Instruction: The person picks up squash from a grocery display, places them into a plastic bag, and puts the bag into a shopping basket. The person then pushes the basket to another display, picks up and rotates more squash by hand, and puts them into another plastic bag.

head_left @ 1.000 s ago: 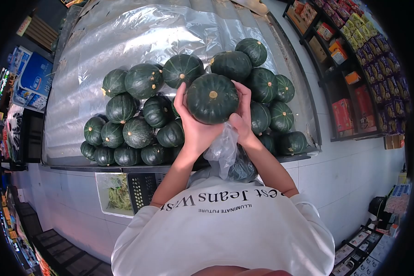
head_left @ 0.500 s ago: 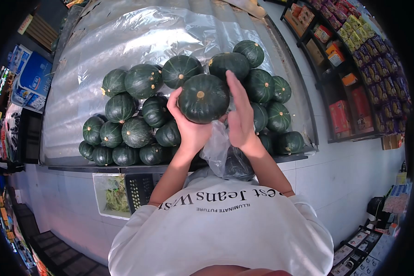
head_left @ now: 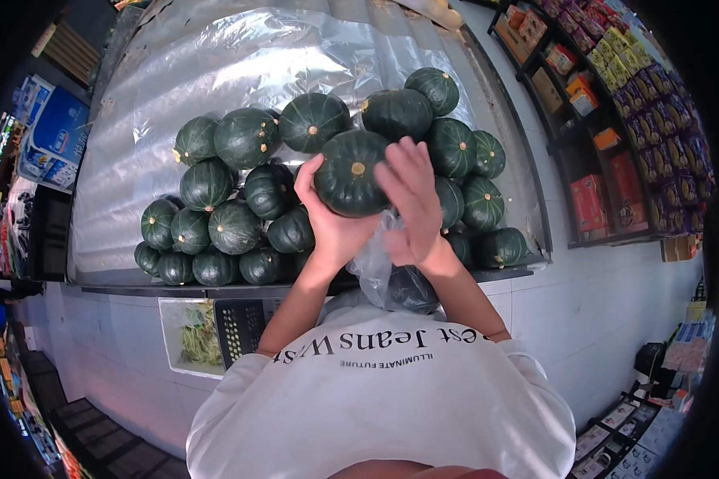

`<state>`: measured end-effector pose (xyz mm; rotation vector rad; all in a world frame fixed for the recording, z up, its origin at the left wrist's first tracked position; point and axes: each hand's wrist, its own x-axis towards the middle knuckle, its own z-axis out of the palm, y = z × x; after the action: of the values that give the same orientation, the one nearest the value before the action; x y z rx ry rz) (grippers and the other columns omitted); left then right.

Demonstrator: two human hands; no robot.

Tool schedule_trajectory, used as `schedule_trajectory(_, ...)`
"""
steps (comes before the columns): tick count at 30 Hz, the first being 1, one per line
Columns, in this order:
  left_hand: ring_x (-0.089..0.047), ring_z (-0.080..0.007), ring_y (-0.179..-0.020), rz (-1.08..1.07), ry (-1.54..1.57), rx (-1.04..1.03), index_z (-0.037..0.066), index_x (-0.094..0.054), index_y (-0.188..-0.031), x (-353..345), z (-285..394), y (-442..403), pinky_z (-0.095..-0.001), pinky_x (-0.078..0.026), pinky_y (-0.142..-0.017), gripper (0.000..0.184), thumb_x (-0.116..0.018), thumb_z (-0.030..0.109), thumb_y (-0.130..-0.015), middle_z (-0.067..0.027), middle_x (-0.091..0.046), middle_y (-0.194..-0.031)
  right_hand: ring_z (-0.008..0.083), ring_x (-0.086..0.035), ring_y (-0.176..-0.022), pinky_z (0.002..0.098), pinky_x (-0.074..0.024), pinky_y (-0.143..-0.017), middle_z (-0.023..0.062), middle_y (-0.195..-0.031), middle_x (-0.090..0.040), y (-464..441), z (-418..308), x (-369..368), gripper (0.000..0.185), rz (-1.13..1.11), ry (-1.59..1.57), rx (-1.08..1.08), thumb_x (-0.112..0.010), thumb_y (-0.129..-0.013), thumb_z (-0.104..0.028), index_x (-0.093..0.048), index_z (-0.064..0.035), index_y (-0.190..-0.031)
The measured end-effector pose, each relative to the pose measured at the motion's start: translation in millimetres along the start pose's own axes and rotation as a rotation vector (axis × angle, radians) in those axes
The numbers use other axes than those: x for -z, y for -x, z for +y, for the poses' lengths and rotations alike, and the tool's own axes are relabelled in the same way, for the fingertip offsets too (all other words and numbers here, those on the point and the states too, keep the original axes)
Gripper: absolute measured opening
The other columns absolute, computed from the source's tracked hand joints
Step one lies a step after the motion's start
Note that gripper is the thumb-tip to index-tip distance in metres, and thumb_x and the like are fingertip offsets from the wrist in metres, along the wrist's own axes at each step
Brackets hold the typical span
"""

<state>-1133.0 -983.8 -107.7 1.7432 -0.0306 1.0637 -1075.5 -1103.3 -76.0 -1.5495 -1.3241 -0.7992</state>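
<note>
A dark green kabocha squash [head_left: 351, 180] with a tan stem scar is raised above the display, cupped from the left and below by my left hand [head_left: 335, 227]. My right hand [head_left: 411, 195] lies against its right side, fingers stretched out and slightly blurred. Beneath the hands hangs a clear plastic bag [head_left: 371, 267], close to my waist; its upper edge is hidden, so I cannot tell what holds it. Around and behind the raised squash sit several more kabocha squashes [head_left: 236, 227], stacked in rows on a silvery sheet [head_left: 152, 104].
The display's dark front edge [head_left: 168, 290] runs just ahead of my body. Below it on the left stand a white box of greens [head_left: 168, 335] and a black crate [head_left: 244, 327]. Shelves of packaged goods [head_left: 599, 136] line the right, and blue packages [head_left: 60, 128] stand at left.
My right hand has turned, its fingers moving from upright beside the squash to across its right side. The squash has shifted slightly right and tilted, still in my left hand.
</note>
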Motion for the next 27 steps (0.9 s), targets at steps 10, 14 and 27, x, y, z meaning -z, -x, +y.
schedule_trajectory(10,-0.048,-0.0255,-0.112,0.067,-0.024,-0.186,0.008,-0.014,-0.131,-1,0,0,-0.0381,-0.039,-0.095,0.104,-0.087,0.004,-0.056,-0.0182,-0.038,-0.125,0.036,-0.031,-0.136,0.0444,-0.0217,-0.112,0.0198,-0.15,-0.025,6,1,-7,0.07,0.223,-0.554,-0.501,-0.038,-0.095,-0.045,-0.023,0.005,-0.143)
schedule_trajectory(14,-0.05,-0.0271,-0.113,0.03,0.022,-0.247,0.008,-0.014,-0.131,1,-5,3,-0.0393,-0.041,-0.095,0.107,-0.089,0.008,-0.055,-0.0201,-0.038,-0.127,0.0381,-0.031,-0.135,0.0458,-0.024,-0.111,0.0218,-0.149,-0.025,8,-2,-9,0.078,0.124,-0.72,-0.547,-0.045,-0.091,-0.048,-0.02,0.0031,-0.144)
schedule_trajectory(27,-0.049,-0.0342,-0.116,-0.041,0.19,-0.251,0.01,-0.015,-0.134,-2,-19,5,-0.0433,-0.04,-0.097,0.11,-0.091,0.019,-0.056,-0.0251,-0.04,-0.129,0.033,-0.039,-0.131,0.0418,-0.0337,-0.107,0.0307,-0.146,-0.025,13,3,-17,0.095,0.111,-0.784,-0.657,-0.049,-0.083,-0.063,-0.017,0.0009,-0.145)
